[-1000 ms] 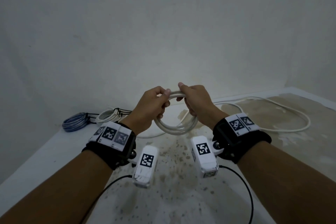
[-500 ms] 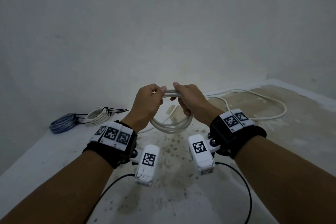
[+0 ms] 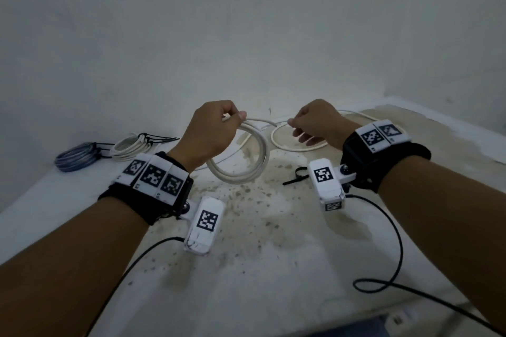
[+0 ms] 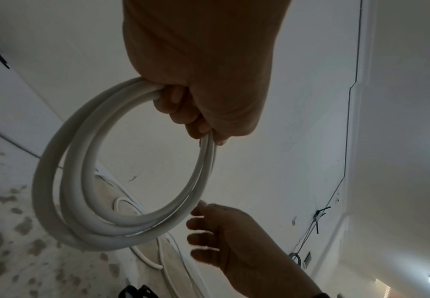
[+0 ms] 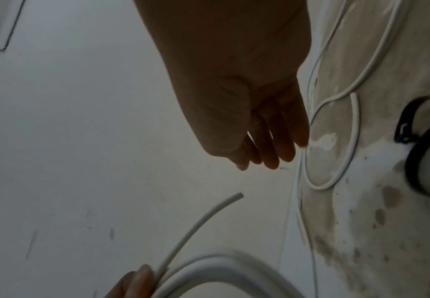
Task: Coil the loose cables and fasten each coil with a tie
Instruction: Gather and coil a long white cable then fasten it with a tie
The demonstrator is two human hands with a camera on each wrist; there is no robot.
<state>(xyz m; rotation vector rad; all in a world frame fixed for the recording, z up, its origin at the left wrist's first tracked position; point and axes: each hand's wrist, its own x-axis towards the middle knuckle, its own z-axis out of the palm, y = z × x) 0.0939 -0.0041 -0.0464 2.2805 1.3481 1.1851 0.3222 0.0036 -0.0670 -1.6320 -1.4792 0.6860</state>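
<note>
Left hand (image 3: 208, 134) grips the white cable coil (image 3: 241, 161) above the desk (image 3: 273, 268); right hand (image 3: 315, 124) hangs alongside, fingers relaxed, holding nothing

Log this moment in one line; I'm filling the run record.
left hand: grips white coil | right hand: open, off coil | black tie: on table, untouched | coil: untied

Smooth white plastic-sheathed cable coil (image 3: 247, 157), matt stained table (image 3: 273, 268), black plastic tie (image 3: 297, 176)

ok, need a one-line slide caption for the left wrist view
Left hand grips a coil of white cable at its top while the open right hand hovers beside the coil's lower edge, above a stained surface.
</note>
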